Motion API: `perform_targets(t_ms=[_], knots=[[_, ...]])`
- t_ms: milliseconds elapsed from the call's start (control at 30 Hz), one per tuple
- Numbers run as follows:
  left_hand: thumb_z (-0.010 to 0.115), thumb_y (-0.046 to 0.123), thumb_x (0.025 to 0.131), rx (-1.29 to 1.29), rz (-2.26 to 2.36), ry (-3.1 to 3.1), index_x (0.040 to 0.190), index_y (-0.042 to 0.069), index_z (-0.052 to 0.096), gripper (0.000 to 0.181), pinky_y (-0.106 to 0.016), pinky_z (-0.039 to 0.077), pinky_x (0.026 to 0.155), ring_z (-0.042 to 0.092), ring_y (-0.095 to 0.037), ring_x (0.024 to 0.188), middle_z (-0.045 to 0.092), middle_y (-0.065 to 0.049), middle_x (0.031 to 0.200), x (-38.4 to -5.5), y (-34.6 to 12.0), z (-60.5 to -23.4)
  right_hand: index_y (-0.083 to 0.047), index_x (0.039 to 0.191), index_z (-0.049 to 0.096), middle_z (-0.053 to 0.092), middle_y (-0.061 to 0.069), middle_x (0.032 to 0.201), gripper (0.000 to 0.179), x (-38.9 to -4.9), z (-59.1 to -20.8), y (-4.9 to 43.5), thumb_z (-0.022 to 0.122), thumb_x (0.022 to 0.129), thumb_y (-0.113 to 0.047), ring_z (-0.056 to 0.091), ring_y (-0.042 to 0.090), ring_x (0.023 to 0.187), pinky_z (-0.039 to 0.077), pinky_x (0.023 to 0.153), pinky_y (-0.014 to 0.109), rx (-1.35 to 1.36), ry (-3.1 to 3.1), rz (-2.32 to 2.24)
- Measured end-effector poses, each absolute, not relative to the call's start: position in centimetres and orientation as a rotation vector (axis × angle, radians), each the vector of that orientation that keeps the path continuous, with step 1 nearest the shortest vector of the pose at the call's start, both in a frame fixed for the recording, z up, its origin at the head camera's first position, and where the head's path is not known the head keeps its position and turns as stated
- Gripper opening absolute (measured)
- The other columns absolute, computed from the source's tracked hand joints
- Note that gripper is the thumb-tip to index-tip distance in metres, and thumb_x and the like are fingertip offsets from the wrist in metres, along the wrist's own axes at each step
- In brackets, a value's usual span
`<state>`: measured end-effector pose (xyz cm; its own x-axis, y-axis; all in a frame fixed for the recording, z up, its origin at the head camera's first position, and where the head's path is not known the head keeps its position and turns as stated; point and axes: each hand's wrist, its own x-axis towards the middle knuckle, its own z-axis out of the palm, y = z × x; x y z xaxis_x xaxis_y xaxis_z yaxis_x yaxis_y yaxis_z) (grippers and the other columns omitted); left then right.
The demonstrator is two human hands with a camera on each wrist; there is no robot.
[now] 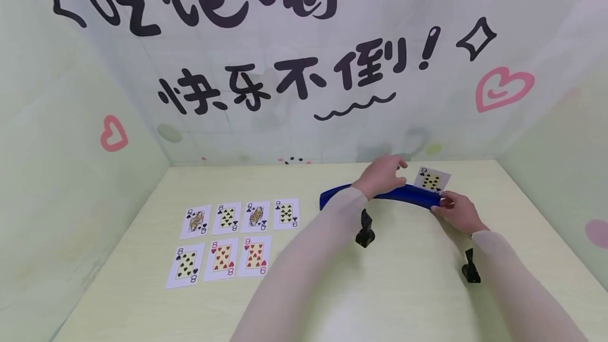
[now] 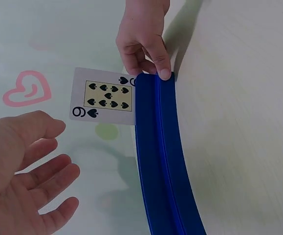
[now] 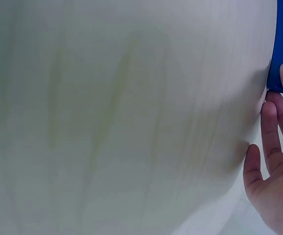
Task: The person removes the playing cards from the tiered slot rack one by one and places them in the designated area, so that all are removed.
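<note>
A curved blue playing-card holder (image 1: 413,196) stands on the table, with the nine of spades (image 1: 431,179) upright in its slot near the right end. At that end, my right hand (image 1: 459,214) pinches the holder between thumb and fingers; the right wrist view catches this grip at its edge. My left hand (image 1: 381,176) is above the holder's middle, its fingers loosely bent and holding nothing. In the left wrist view, the left hand (image 2: 31,169) is apart from the nine of spades (image 2: 108,97).
Left of the holder, several face-up cards lie in two rows, among them the nine of clubs (image 1: 286,214), the eight of spades (image 1: 186,265) and the nine of hearts (image 1: 255,256). A printed backdrop (image 1: 266,136) rises behind the table (image 1: 404,289) and along both sides.
</note>
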<state>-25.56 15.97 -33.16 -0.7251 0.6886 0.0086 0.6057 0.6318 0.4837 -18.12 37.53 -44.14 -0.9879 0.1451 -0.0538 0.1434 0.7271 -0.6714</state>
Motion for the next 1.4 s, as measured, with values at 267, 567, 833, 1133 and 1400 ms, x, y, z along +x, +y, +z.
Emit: perform_targets(t_ms=[267, 567, 833, 1133, 1400], knots=[[0.061, 0.024, 0.088, 1.053, 0.633, 2.718, 0.133, 0.018, 0.047, 0.047, -0.018, 0.037, 0.092, 0.042, -0.006, 0.118, 0.046, 0.006, 0.133, -25.4, 18.5, -33.5, 0.014, 0.123, 0.041, 0.053, 0.03, 0.105, 0.049, -18.3, -44.1, 37.5, 0.06, 0.089, -0.016, 0.049, 0.041, 0.096, 0.041, 0.085, 0.052, -0.254, -2.899, 1.151], [0.059, 0.022, 0.089, 1.051, 0.655, 2.718, 0.135, 0.018, 0.046, 0.047, -0.018, 0.038, 0.089, 0.045, -0.005, 0.111, 0.047, 0.006, 0.132, -25.3, 19.7, -33.9, 0.014, 0.122, 0.042, 0.054, 0.028, 0.103, 0.048, -18.5, -44.0, 37.4, 0.06, 0.089, -0.015, 0.05, 0.04, 0.095, 0.042, 0.085, 0.052, -0.242, -2.89, 1.131], [0.059, 0.018, 0.088, 1.048, 0.71, 2.689, 0.132, 0.019, 0.049, 0.045, -0.018, 0.04, 0.08, 0.048, -0.004, 0.102, 0.051, 0.007, 0.127, -25.2, 20.6, -34.6, 0.014, 0.121, 0.043, 0.054, 0.028, 0.103, 0.047, -18.5, -44.1, 37.5, 0.061, 0.088, -0.015, 0.05, 0.039, 0.094, 0.041, 0.086, 0.052, -0.249, -2.887, 1.139], [0.055, 0.016, 0.091, 1.054, 0.733, 2.682, 0.122, 0.018, 0.058, 0.031, -0.015, 0.04, 0.081, 0.051, -0.003, 0.101, 0.057, 0.009, 0.115, -24.7, 21.1, -34.8, 0.013, 0.122, 0.044, 0.055, 0.027, 0.102, 0.047, -18.4, -44.4, 37.8, 0.061, 0.088, -0.015, 0.05, 0.038, 0.093, 0.041, 0.085, 0.052, -0.238, -2.876, 1.129], [0.055, 0.016, 0.092, 1.033, 0.714, 2.715, 0.109, 0.02, 0.068, 0.021, -0.016, 0.042, 0.074, 0.054, -0.001, 0.086, 0.062, 0.01, 0.104, -24.8, 21.7, -35.3, 0.014, 0.12, 0.044, 0.054, 0.029, 0.102, 0.046, -18.1, -44.1, 37.6, 0.062, 0.088, -0.013, 0.051, 0.039, 0.092, 0.042, 0.084, 0.051, -0.23, -2.86, 1.128]])
